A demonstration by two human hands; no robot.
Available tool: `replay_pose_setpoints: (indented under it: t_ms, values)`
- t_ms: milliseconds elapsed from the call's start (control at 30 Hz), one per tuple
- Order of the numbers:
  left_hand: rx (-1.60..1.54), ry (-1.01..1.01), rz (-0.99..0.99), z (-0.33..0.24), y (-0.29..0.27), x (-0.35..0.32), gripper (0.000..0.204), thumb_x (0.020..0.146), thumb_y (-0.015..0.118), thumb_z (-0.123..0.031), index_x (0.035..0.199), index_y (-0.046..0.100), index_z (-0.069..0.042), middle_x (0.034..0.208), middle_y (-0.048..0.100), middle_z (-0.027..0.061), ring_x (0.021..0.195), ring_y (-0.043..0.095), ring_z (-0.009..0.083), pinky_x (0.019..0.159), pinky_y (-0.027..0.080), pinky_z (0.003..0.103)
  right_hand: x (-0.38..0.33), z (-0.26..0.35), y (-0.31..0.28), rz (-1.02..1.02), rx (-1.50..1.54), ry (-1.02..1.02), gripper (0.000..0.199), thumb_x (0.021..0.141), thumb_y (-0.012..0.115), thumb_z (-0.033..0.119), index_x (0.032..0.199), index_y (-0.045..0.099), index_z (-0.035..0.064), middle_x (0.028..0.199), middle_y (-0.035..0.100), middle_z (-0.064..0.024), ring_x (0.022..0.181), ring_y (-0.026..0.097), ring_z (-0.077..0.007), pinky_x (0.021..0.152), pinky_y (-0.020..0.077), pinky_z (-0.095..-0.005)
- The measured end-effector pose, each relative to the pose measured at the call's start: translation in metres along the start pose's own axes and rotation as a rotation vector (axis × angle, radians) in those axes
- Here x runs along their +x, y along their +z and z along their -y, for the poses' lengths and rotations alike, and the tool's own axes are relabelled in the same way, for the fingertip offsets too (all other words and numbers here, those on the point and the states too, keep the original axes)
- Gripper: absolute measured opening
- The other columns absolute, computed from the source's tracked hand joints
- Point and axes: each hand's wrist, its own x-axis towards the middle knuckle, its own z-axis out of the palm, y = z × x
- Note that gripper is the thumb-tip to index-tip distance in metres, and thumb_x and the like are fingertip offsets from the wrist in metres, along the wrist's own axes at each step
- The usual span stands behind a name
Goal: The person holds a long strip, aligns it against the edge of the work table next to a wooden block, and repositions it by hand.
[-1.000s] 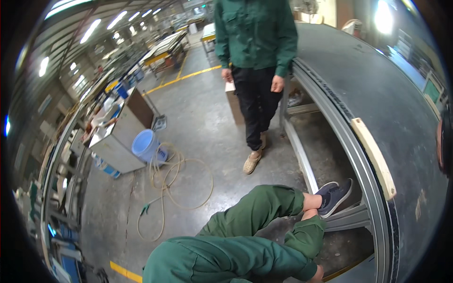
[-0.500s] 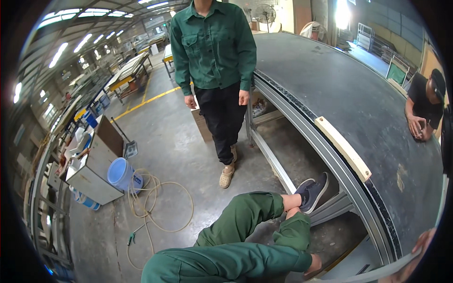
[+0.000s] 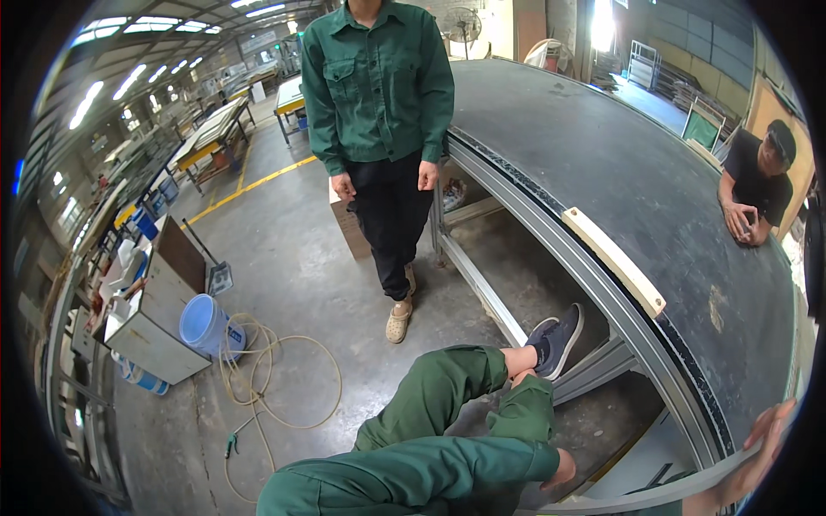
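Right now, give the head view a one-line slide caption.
Right hand holds a grey strip at the edge of the dark table; a green-clad co-worker is down on the floor.

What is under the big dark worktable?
Under the worktable: bare concrete floor, grey frame rails, and a seated person's dark shoe. Farther back the tabletop hides everything.

A person [image 3: 379,112] stands at twelve o'clock beside the table [image 3: 619,172]. A bucket [image 3: 205,325] sits at nine, a hose [image 3: 275,378] beside it
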Motion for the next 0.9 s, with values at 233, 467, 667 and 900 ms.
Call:
replay_pose_setpoints:
  t_ms: [233,467,667,900]
  values:
    - [0.033,-0.164,-0.184,0.001,-0.009,-0.029,0.053,0.055,0.084,-0.032,0.094,0.068,0.000,0.100,0.065,0.0153,0.092,0.063,0.0297,0.075,0.051,0.040,0.006,-0.004,-0.001,0.015,-0.013,-0.014,0.036,0.091,0.047,0.019,0.116,0.056,-0.0055,0.068,0.031,-0.0003,0.065,0.030,-0.0079,0.062,0.0219,-0.0223]
    - [0.007,-0.133,-0.219,0.005,-0.004,-0.023,0.050,0.054,0.084,-0.031,0.091,0.069,-0.001,0.098,0.066,0.0138,0.092,0.063,0.0289,0.075,0.051,0.039,0.005,-0.003,0.017,0.057,0.044,-0.042,0.034,0.090,0.047,0.016,0.111,0.056,-0.0087,0.066,0.032,-0.0007,0.062,0.030,-0.0077,0.059,0.0214,-0.0221]
    - [0.043,-0.011,-0.082,-0.007,-0.003,-0.022,0.065,0.053,0.085,-0.030,0.106,0.062,0.000,0.093,0.067,0.0102,0.089,0.064,0.0283,0.074,0.051,0.040,0.000,0.007,0.030,0.076,0.043,-0.057,0.034,0.090,0.046,0.016,0.111,0.055,-0.0087,0.066,0.032,-0.0010,0.062,0.030,-0.0081,0.059,0.0218,-0.0226]
    - [-0.335,0.562,-0.001,-0.018,0.030,-0.009,0.042,0.067,0.076,-0.027,0.097,0.058,-0.004,0.073,0.062,0.0063,0.073,0.056,0.0227,0.066,0.045,0.038,-0.010,0.027,0.052,-0.006,-0.064,-0.071,0.030,0.090,0.047,0.019,0.108,0.053,-0.0041,0.066,0.031,-0.0006,0.060,0.030,-0.0080,0.059,0.0236,-0.0225]
